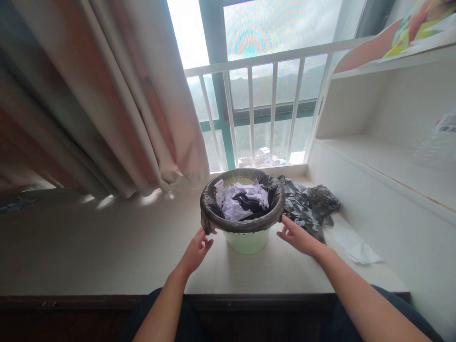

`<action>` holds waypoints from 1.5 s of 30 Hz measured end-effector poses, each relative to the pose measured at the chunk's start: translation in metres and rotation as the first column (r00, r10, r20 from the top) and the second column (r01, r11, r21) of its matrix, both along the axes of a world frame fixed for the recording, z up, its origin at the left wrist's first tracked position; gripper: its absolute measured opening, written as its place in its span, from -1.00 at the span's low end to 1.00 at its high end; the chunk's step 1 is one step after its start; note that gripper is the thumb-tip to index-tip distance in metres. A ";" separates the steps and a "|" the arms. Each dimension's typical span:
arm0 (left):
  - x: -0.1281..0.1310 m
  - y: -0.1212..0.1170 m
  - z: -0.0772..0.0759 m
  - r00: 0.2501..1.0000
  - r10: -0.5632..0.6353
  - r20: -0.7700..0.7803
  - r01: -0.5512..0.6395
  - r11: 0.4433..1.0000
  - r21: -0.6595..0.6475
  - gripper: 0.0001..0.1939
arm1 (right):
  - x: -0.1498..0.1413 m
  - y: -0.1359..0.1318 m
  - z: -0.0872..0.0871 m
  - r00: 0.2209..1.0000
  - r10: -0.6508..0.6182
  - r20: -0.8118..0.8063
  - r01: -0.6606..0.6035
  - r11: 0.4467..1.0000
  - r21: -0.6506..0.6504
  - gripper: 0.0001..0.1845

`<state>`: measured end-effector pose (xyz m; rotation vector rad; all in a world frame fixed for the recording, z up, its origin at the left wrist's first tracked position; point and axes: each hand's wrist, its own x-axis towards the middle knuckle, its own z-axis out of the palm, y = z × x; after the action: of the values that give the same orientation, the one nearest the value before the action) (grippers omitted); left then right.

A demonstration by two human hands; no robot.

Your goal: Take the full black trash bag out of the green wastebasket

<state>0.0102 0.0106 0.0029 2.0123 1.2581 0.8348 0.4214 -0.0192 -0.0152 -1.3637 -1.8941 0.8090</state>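
Note:
A pale green basket stands on the white window ledge, lined with a black plastic bag that is folded out over its rim. Crumpled lilac-white cloth or paper lies inside, along with a black piece. At the basket's left side, my left hand pinches the hanging edge of the bag. On the opposite side, my right hand has its fingertips closed at the bag's edge just under the rim. Both hands stay outside the basket, which sits upright between them.
Another crumpled black plastic bag lies right of the basket, beside a flat white sheet. A white railing stands behind. Long curtains hang at left, and white shelving rises at right. The ledge's dark front edge is near my legs.

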 end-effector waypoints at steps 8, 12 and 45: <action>0.004 0.000 -0.007 0.999 0.031 0.015 -0.030 0.999 -0.029 -0.58 | 0.003 -0.002 0.005 0.999 0.018 0.031 -0.018 1.000 -0.021 -0.58; 0.007 0.000 -0.008 0.999 0.035 0.010 -0.035 0.999 -0.025 -0.60 | 0.003 -0.002 0.005 0.999 0.026 0.027 -0.025 0.999 -0.024 -0.56; 0.010 -0.002 -0.014 0.999 0.037 -0.003 -0.037 0.995 -0.090 -0.51 | 0.008 -0.009 -0.003 0.995 0.011 0.096 -0.008 1.000 -0.028 -0.49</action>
<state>0.0200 0.0082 -0.0115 1.9241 1.3137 0.7805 0.4293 -0.0284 -0.0184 -1.4340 -1.9711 0.7894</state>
